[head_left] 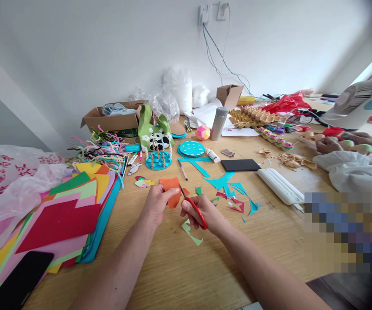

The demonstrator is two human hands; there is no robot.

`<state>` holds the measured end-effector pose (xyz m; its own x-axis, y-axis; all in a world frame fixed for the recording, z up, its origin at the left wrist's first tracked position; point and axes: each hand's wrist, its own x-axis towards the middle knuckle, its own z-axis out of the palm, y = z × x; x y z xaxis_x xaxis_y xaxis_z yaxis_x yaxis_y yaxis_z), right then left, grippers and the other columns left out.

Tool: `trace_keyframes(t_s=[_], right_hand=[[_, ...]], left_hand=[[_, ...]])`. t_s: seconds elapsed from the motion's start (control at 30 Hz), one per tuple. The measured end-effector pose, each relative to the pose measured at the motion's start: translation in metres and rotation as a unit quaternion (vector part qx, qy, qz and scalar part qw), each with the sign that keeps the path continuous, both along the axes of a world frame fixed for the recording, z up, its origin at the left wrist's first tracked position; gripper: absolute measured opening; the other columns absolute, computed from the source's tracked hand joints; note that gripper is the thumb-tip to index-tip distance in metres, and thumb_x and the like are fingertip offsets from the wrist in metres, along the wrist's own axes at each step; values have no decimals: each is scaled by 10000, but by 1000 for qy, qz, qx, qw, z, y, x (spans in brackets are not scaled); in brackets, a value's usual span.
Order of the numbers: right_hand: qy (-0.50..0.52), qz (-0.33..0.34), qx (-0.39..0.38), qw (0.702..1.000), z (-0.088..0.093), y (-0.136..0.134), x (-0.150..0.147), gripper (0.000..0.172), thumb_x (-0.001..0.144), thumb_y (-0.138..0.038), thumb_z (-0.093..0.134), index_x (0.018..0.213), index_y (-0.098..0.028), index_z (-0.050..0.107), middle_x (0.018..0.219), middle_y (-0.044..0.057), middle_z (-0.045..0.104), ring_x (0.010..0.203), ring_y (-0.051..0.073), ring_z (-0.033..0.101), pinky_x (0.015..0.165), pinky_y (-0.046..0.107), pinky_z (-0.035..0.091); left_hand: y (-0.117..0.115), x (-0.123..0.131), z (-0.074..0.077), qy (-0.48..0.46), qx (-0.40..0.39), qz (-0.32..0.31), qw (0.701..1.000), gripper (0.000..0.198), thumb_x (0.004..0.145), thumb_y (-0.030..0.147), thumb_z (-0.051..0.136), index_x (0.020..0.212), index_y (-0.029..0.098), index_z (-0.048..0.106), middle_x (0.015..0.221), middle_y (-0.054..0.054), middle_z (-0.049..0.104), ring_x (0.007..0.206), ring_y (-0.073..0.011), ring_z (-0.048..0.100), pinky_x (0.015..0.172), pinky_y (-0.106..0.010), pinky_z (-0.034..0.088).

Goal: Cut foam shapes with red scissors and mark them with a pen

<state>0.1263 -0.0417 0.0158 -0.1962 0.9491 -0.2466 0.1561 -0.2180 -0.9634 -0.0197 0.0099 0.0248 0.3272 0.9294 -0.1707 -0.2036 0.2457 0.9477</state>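
The orange sheet (pixel 166 186) is held up just above the tabletop (pixel 160 275), near its middle, with its top and right edges free. The left hand (pixel 158 200) pinches it from the left, thumb laid across the face. At its right edge are the blades of the red-handled scissors (pixel 196 210); the right hand (pixel 203 211) grasps these, fingers curled about the handles (how far the blades part, I cannot tell).

Close round this, the room is tight. A pale green scrap (pixel 190 232) lies just on the near side of the right hand, teal scraps (pixel 220 183) spread beyond and to the right, and a pen (pixel 183 170) lies beyond the sheet. Wood shows in a broad stretch between the forearms and again right of the scraps, out to a white power strip (pixel 281 186). Leftward, a stack of coloured sheets (pixel 59 221) bounds the space, a black phone (pixel 24 277) overlapping its near end. The table's near edge shows at lower right, beyond the right forearm.
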Motion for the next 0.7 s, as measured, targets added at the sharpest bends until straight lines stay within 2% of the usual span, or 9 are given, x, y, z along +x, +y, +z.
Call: trace_keyframes(t_s=[0.2, 0.43, 0.7], right_hand=[[3, -5, -5, 1000, 0, -1, -1, 531, 715, -668, 604, 619, -147, 577, 391, -44, 480, 326, 62, 435, 321, 163, 267], [-2, 1, -4, 1000, 0, 0, 0, 544, 704, -677, 612, 651, -136, 597, 415, -34, 508, 335, 66, 444, 326, 167, 277], [-9, 29, 6, 1000, -4, 2, 5, 521, 718, -652, 629, 652, -137, 599, 426, -34, 522, 340, 66, 450, 342, 172, 315]], left_hand=[[1, -1, -1, 10, 6, 16, 1000, 228, 589, 330, 757, 631, 133, 649, 582, -18, 635, 516, -125, 540, 543, -249, 406], [0, -1, -1, -1, 16, -15, 1000, 190, 626, 305, 733, 651, 135, 650, 590, -11, 635, 529, -127, 543, 543, -248, 404], [1, -2, 0, 15, 7, -7, 1000, 210, 600, 298, 750, 668, 123, 656, 609, -23, 648, 532, -127, 546, 536, -244, 401]])
